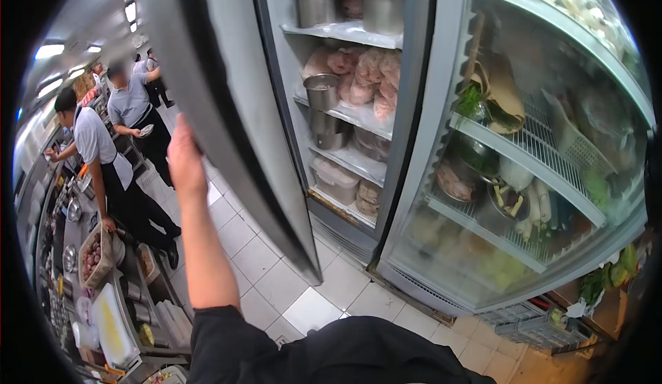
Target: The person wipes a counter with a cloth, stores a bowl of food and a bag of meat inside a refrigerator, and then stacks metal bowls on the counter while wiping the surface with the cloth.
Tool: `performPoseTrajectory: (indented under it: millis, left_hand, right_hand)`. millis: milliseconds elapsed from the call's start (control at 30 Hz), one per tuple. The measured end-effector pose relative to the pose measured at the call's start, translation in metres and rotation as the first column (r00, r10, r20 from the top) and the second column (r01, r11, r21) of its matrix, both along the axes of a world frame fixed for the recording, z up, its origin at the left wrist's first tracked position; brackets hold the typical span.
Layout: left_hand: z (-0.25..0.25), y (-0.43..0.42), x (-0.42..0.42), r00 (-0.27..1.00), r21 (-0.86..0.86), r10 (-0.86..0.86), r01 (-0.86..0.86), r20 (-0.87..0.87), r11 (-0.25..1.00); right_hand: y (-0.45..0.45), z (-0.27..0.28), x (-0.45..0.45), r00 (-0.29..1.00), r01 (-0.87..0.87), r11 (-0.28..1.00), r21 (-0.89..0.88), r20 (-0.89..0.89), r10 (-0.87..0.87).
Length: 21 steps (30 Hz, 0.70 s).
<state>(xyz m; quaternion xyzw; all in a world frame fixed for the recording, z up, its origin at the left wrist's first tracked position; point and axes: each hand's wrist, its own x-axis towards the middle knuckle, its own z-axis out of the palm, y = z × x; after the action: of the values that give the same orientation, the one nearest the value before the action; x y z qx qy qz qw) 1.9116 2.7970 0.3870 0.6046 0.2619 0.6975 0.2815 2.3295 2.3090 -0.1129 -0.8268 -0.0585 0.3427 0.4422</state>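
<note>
Fridge door (238, 46) swung wide at upper left of centre in the frame, its edge apparently grasped by the fingers of the left hand (186, 163), probably for access to the bagged meat (369, 74) on the shelves (341, 32); right hand out of view, grip impossible to tell.

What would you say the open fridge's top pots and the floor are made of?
The pots look like satin metal, probably stainless steel, from their soft grey sheen. The floor seems pale glazed tile, perhaps ceramic, given its grout lines and shine.
</note>
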Motion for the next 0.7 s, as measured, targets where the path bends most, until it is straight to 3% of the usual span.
performPoseTrajectory:
  millis: [33,67,167,233,267,300,367,400,433,467,500,533,567,600,633,700]
  left_hand:
    - [-0.01,0.008,-0.025,0.998,0.155,-0.009,-0.002,0.068,0.988]
    - [-0.019,0.01,-0.059,0.992,0.12,0.104,-0.095,-0.072,0.988]
    - [-0.034,0.015,-0.125,0.974,-0.08,0.226,-0.223,0.03,0.971]
    - [-0.037,0.01,-0.154,0.953,-0.197,0.252,-0.218,0.17,0.956]
    - [-0.044,0.017,-0.173,0.937,-0.153,0.297,-0.271,0.186,0.95]
    - [-0.041,0.007,-0.177,0.924,-0.274,0.198,-0.108,0.327,0.956]
    - [-0.052,0.009,-0.194,0.903,-0.322,0.279,-0.171,0.327,0.931]
    - [-0.067,0.015,-0.211,0.902,-0.31,0.26,-0.152,0.345,0.939]
    - [-0.086,0.028,-0.233,0.93,-0.234,0.352,-0.32,0.11,0.918]
    - [-0.095,0.04,-0.246,0.885,-0.116,0.451,-0.463,-0.118,0.878]
    - [-0.083,0.03,-0.242,0.829,-0.077,0.548,-0.557,-0.116,0.827]
    - [-0.074,0.015,-0.239,0.773,-0.022,0.623,-0.629,-0.121,0.777]
    - [-0.073,0.004,-0.234,0.711,0.033,0.693,-0.695,-0.121,0.718]
    - [-0.079,-0.001,-0.227,0.721,0.098,0.69,-0.683,-0.068,0.724]
    - [-0.085,-0.006,-0.218,0.731,0.163,0.682,-0.671,-0.019,0.724]
    - [-0.094,-0.023,-0.175,0.852,0.224,0.519,-0.492,-0.075,0.841]
  right_hand:
    - [0.005,0.004,-0.003,1.0,-0.025,1.0,-0.003,0.019,0.025]
    - [0.009,0.008,-0.007,0.998,-0.048,0.999,-0.007,0.037,0.048]
    - [0.024,0.022,-0.019,0.99,-0.094,0.995,-0.019,0.105,0.096]
    - [0.033,0.031,-0.03,0.983,-0.105,0.994,-0.027,0.15,0.108]
    - [0.04,0.037,-0.036,0.978,-0.112,0.993,-0.03,0.172,0.116]
    - [0.045,0.042,-0.041,0.972,-0.115,0.993,-0.037,0.201,0.12]
    - [0.056,0.049,-0.048,0.96,-0.12,0.992,-0.05,0.25,0.129]
    - [0.065,0.055,-0.054,0.953,-0.121,0.991,-0.054,0.273,0.131]
    - [0.077,0.061,-0.056,0.951,-0.105,0.994,-0.042,0.288,0.113]
    - [0.093,0.062,-0.05,0.928,-0.139,0.976,-0.168,0.323,0.188]
    - [0.108,0.061,-0.044,0.901,-0.164,0.942,-0.294,0.343,0.264]
    - [0.123,0.062,-0.042,0.902,-0.149,0.947,-0.284,0.354,0.248]
    - [0.138,0.066,-0.038,0.824,-0.216,0.937,-0.275,0.463,0.326]
    - [0.153,0.073,-0.037,0.729,-0.281,0.919,-0.276,0.562,0.391]
    - [0.168,0.083,-0.036,0.714,-0.292,0.907,-0.303,0.562,0.417]
    - [0.208,0.147,-0.053,0.699,-0.346,0.887,-0.305,0.547,0.461]
